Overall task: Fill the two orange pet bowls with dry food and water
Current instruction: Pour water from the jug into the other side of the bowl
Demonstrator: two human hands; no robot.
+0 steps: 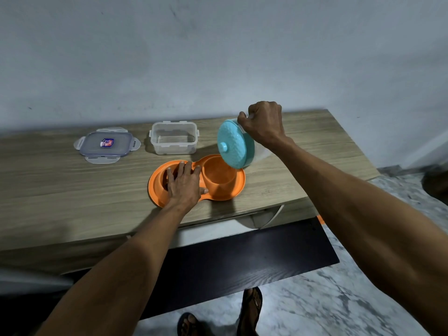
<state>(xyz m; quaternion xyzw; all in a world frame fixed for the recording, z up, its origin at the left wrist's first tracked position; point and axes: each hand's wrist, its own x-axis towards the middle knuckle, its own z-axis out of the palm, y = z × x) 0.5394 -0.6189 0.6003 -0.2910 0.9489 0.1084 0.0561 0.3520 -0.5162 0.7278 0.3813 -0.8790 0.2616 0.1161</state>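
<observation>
An orange double pet bowl lies on the wooden table. My left hand rests flat, fingers spread, over its left bowl, hiding most of what is inside. The right bowl shows an orange inside; I cannot tell whether water is in it. My right hand grips a teal-lidded jug by its handle, tipped on its side with the lid facing me, right above the right bowl's far edge.
A clear, empty plastic container stands behind the bowls. Its clip-on lid lies flat to the left. The table's front edge runs near me, with a dark board below and the marble floor to the right.
</observation>
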